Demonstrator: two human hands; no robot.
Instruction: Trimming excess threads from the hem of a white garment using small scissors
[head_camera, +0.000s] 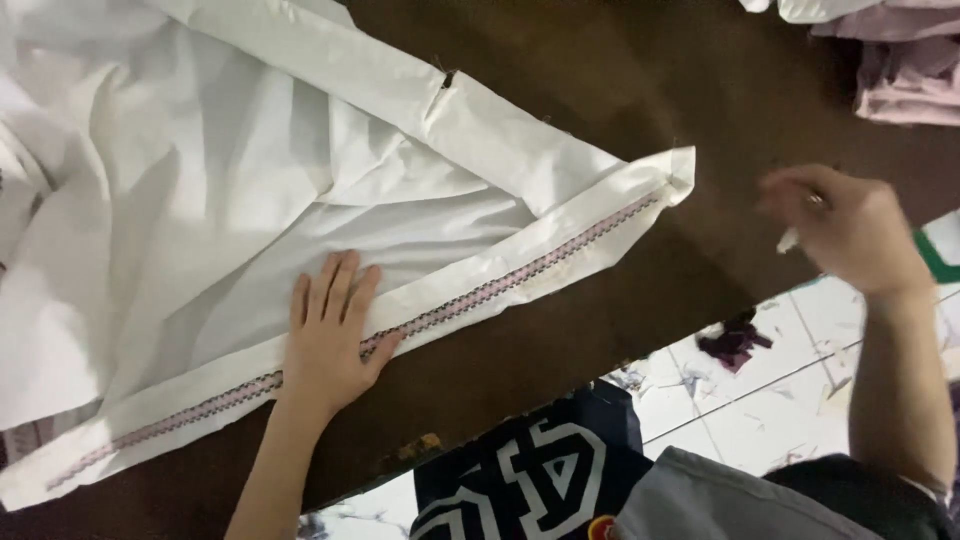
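Near the table's (560, 330) front edge, my left hand (330, 335) presses flat and open on the white garment's (250, 230) embroidered hem, already smoothed straight. My right hand (850, 235) hovers at the right edge, pinching a small scrap (788, 240).

The garment (250, 200) lies spread on the table (620, 90), its embroidered hem band (450, 305) along the side nearest the person. The left hand (330, 340) rests flat on that band. Right of the garment, the right hand (850, 230) hovers over the table edge. Folded cloths (900, 60) sit at the table's far right corner.
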